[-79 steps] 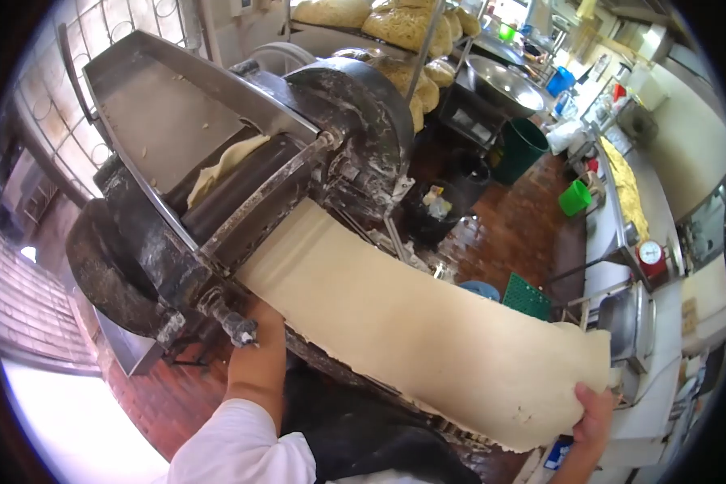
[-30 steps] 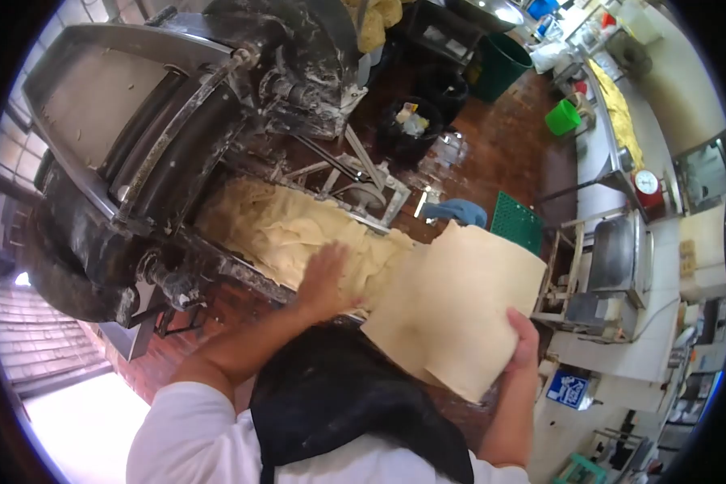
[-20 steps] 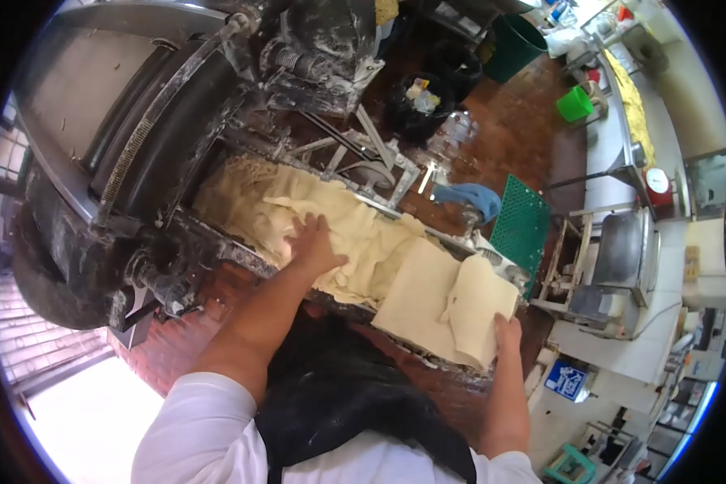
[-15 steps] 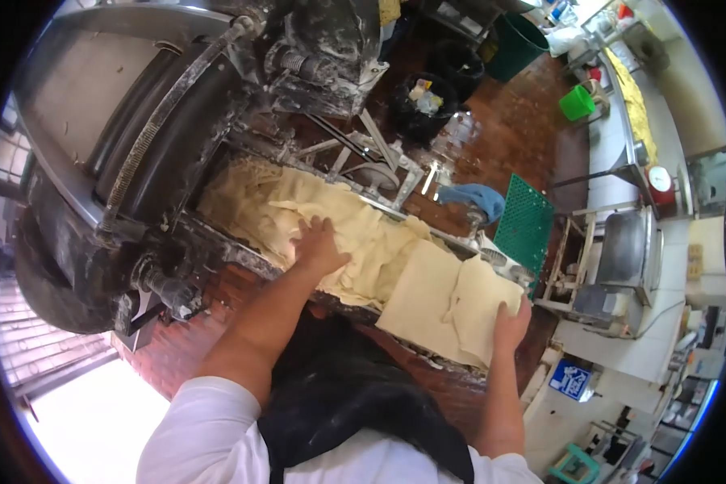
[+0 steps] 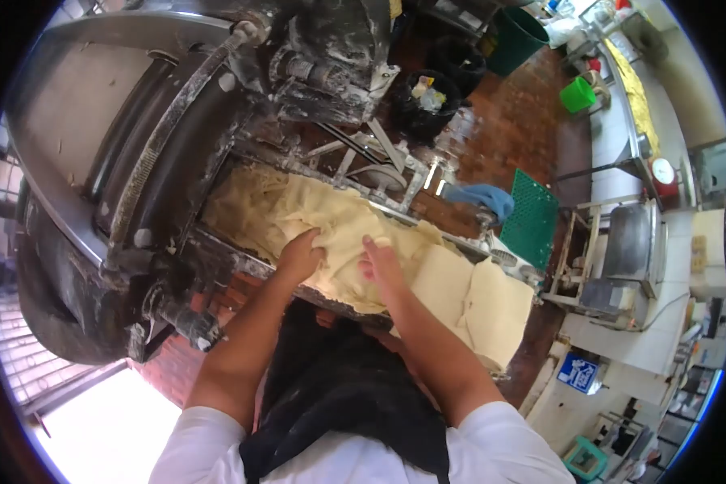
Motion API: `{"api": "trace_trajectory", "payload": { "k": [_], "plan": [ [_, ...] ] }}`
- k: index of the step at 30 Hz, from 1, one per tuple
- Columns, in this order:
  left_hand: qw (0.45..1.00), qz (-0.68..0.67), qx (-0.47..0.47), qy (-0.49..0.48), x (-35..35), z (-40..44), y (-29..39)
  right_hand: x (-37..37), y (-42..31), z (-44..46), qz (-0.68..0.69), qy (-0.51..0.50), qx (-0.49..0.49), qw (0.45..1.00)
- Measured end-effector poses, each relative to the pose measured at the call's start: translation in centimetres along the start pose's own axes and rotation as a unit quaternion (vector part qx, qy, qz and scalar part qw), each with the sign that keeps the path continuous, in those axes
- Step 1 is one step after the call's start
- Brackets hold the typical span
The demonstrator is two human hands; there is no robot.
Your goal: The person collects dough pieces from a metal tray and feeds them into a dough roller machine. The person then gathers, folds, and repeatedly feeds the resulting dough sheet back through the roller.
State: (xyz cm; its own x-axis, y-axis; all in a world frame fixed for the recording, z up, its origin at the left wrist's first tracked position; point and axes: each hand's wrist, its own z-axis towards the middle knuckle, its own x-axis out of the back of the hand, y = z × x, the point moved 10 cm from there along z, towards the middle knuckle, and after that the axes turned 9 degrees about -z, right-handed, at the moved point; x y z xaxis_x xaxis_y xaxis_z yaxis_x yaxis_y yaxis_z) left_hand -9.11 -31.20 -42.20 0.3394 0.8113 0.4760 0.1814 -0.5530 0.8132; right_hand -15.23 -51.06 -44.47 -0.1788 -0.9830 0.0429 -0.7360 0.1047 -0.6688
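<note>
A long, crumpled layer of pale yellow dough (image 5: 343,214) lies in the narrow metal trough of a roller machine. My left hand (image 5: 301,256) is on the dough's near side, its fingers bent and closed on a fold. To its right, my right hand (image 5: 381,264) hovers over or touches the dough, fingers loosely curled and apart; contact is hard to make out. Beyond my right forearm lies a smooth, folded dough sheet (image 5: 492,302) at the trough's right end, with neither hand on it.
The big floury rollers (image 5: 165,153) stand at the left, with a machine frame behind the trough. A blue cloth (image 5: 480,198) hangs by a green perforated mat (image 5: 530,218). Black bins (image 5: 423,109) stand on the red floor. A steel-topped stand (image 5: 627,242) is at the right.
My right hand has let go of the folded sheet's right end and moved left to the crumpled dough. My left hand's spread fingers have drawn in, and the hand has shifted slightly.
</note>
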Motion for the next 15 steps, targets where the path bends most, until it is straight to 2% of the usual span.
{"api": "trace_trajectory", "payload": {
  "k": [2,5,8,11,14,15],
  "plan": [
    [0.999,-0.046,-0.006,0.001,0.7,-0.6,-0.5,-2.3,-1.5,-0.2,0.035,-0.048,0.028,0.998],
    [0.996,-0.083,-0.008,0.027,1.6,-1.7,-0.1,-4.8,-4.6,-0.2,0.066,-0.028,0.186,0.98],
    [0.985,-0.144,0.042,0.081,1.4,-2.3,-3.3,-6.8,-5.4,0.2,-0.018,0.002,0.196,0.981],
    [0.968,-0.182,0.136,0.105,2.4,-3.0,-6.7,-9.1,-5.7,0.4,-0.101,-0.016,0.119,0.988],
    [0.973,-0.185,0.088,0.105,3.8,-2.7,-6.1,-9.8,-5.0,0.5,-0.05,-0.037,0.078,0.995],
    [0.974,-0.188,0.072,0.107,4.6,-2.5,-4.5,-8.8,-5.1,0.4,-0.103,-0.019,0.086,0.991]
  ]
}}
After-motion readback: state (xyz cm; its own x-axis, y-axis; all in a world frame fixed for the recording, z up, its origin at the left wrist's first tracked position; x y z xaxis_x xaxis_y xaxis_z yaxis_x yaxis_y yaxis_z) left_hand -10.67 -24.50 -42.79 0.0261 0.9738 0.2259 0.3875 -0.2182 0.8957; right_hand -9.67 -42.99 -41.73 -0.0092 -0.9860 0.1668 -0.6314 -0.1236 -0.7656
